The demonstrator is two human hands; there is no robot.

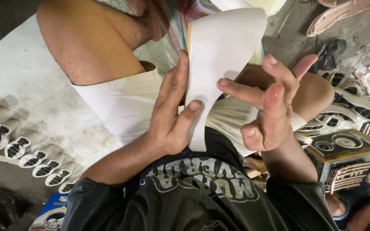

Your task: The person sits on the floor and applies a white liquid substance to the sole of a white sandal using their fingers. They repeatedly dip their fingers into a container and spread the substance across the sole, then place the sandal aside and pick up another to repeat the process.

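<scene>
My left hand (pixel 173 112) grips a white shoe insole (pixel 219 55) by its narrow heel end, thumb pressed on the front face and fingers along the left edge. The insole stands upright over my lap, its wide toe end pointing away from me. My right hand (pixel 274 107) hovers just right of the insole with fingers spread; the index fingertip touches the insole's right edge near its waist. It holds nothing. My bare knees and pale shorts (pixel 120 102) lie beneath.
A row of white shoe heels (pixel 26 149) lies on the pale floor sheet at left. More heel pieces (pixel 352 98) pile up at right beside a small box with tin lids (pixel 343 143). A blue carton (pixel 50 214) sits lower left. Pink soles (pixel 343 13) lie top right.
</scene>
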